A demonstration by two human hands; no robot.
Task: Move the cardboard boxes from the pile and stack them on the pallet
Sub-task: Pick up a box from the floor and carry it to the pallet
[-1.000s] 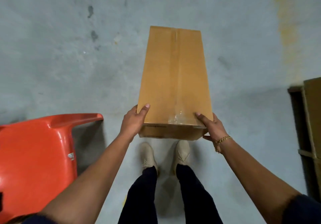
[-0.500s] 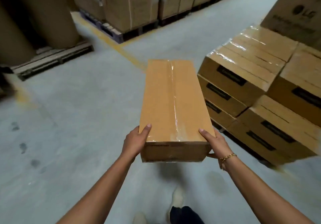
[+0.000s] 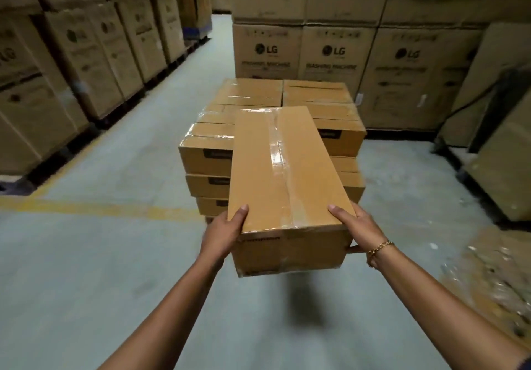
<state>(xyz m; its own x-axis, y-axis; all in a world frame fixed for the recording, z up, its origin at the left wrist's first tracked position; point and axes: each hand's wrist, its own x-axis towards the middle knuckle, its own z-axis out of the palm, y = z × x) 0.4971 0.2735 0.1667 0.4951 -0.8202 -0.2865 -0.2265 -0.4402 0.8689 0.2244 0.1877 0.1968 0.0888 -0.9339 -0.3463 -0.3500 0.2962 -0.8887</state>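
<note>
- Cardboard box [image 3: 284, 168]: long, brown, clear tape [image 3: 283, 163] down the top seam. Held in the air in front of the person, long axis pointing away.
- Its far end overlaps the stack of boxes [image 3: 253, 92] in this view; can't tell if it is over the stack or short of it.
- Left hand [image 3: 222, 233]: grips the near-left corner, thumb flat on top, other fingers hidden by the box.
- Right hand [image 3: 357, 227]: grips the near-right corner, thumb on top, fingers curled under the end. Gold bracelet [image 3: 379, 249] on the wrist.
- Stack: same type of brown boxes, taped tops, dark labels on near ends, several layers high. Base hidden behind the held box & hands.
- Floor [image 3: 115, 269]: smooth grey-green concrete, lightly scuffed.
- Faded yellow line [image 3: 100, 209] crosses from the left edge towards the stack.
- Worn patch [image 3: 494, 269] at the right: rough, brownish, w/ pale flecks.
- Room: warehouse. LG cartons [image 3: 334, 53] marked "washing machine" stand right behind the stack, at least 2 high.
- Left row of cartons [image 3: 94, 51]: big, on dark bases, lining an aisle that runs back btwn the rows.
- Leaning cardboard [image 3: 505, 174] at far right, tilted; edges of the view are blurred.
</note>
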